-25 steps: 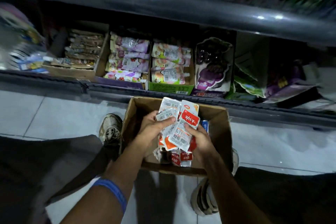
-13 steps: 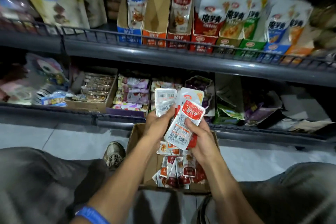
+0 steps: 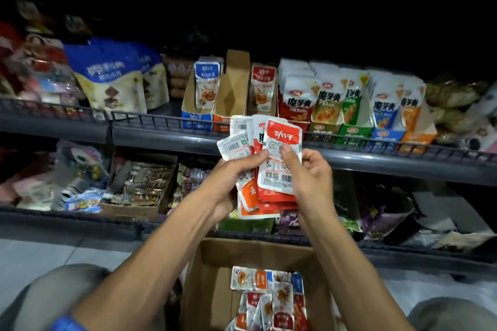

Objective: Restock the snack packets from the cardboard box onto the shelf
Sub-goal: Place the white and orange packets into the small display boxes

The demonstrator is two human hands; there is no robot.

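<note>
Mid-restock, by the look of it: a fanned bundle of snack packets [image 3: 265,169], red, orange and white sachets with barcoded backs, held up in front of the middle shelf [image 3: 161,140], well above the cardboard box [image 3: 212,271]. Left hand [image 3: 228,183] curled round the lower left of the bundle, thumb pressed across the front; right hand [image 3: 309,177] pinching the frontmost red packet [image 3: 281,156] between thumb and fingers, perhaps peeling it off the stack or squaring the bundle, hard to say which. Not yet on the shelf, none of these. Directly behind the bundle, a row of upright display cartons: a blue carton [image 3: 200,94] with stock, a brown carton [image 3: 232,86] standing apparently empty, a red-topped carton [image 3: 262,88] partly filled. Probably the empty one as the target, judging by the matching orange base, though that remains a guess. Further right, fuller cartons of white konjac packs [image 3: 322,94]; to the left, large blue bags [image 3: 107,75]. Down in the box, between the knees, plenty more sachets [image 3: 269,301] in a loose heap, so a good deal left to move: several more handfuls at least. Lower shelf [image 3: 80,212] cluttered with other trays and wrappers, dim and hard to read.
</note>
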